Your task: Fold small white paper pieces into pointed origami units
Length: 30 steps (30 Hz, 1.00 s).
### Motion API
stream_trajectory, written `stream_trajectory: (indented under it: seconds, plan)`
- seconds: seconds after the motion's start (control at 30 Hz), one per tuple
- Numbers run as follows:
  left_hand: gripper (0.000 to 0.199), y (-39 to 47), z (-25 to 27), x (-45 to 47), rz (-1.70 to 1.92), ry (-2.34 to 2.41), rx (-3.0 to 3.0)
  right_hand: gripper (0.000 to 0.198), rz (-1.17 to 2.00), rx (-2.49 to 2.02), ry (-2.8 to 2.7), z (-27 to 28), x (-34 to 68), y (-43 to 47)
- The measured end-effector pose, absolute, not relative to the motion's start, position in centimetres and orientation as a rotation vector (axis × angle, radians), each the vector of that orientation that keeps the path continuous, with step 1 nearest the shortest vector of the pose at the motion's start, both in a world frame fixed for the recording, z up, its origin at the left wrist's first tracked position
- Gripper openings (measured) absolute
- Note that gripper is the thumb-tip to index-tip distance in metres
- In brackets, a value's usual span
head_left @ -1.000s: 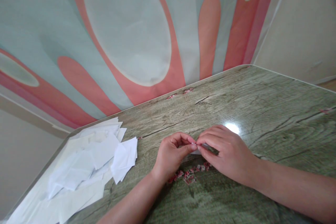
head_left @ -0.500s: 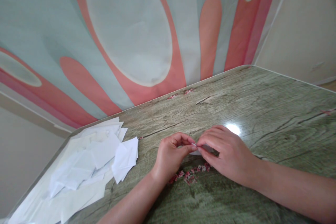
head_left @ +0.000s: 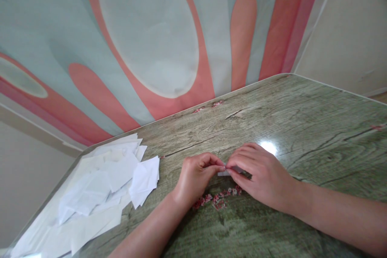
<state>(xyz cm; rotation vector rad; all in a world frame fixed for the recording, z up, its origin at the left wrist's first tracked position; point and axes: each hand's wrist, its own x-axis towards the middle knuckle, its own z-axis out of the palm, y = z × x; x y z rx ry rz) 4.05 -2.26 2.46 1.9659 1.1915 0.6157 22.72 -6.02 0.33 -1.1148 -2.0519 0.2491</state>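
Note:
Over the middle of the table, my left hand (head_left: 199,175) and my right hand (head_left: 256,173) meet fingertip to fingertip. Both pinch one small piece of white paper (head_left: 223,173) by its upper edge, thumbs and index fingers pressed together. A pale strip of the paper shows below the fingertips; the rest is hidden behind my right fingers. To the left of my left hand lies a small stack of white paper pieces (head_left: 145,179), its corners not lined up.
A large spread of loose white sheets (head_left: 90,205) covers the table's left end. The wood-patterned table (head_left: 317,137) with printed red flowers meets a wall hanging (head_left: 148,48) of pink and grey shapes at its back edge. A bright reflection shines beyond my right hand.
Less of the white paper shows below my fingertips, and my fingers have shifted slightly along its edge. Both hands keep their pinch; the view has moved a little.

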Motion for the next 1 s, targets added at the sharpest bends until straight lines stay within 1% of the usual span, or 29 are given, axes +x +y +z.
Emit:
stream_trajectory:
  seconds: [0.2,0.33,0.4,0.7,1.0]
  plan:
    - [0.008,-2.0,2.4,3.8,0.651,1.132,2.100,0.007,0.281,-1.149,-2.110,0.1,22.7,-6.0]
    - [0.007,-1.5,2.1,3.4,0.659,1.185,2.094,0.024,0.251,-1.195,-2.103,0.0,22.9,-5.8]
    - [0.007,-1.2,2.0,3.3,0.670,1.211,2.091,0.028,0.217,-1.197,-2.079,0.0,23.0,-5.6]
    - [0.008,-1.6,2.3,3.7,0.673,1.226,2.041,0.012,0.225,-1.179,-2.088,-0.2,23.2,-5.2]
    - [0.009,-2.3,2.3,4.6,0.682,1.265,2.017,0.003,0.226,-1.156,-2.075,-0.3,23.1,-5.3]
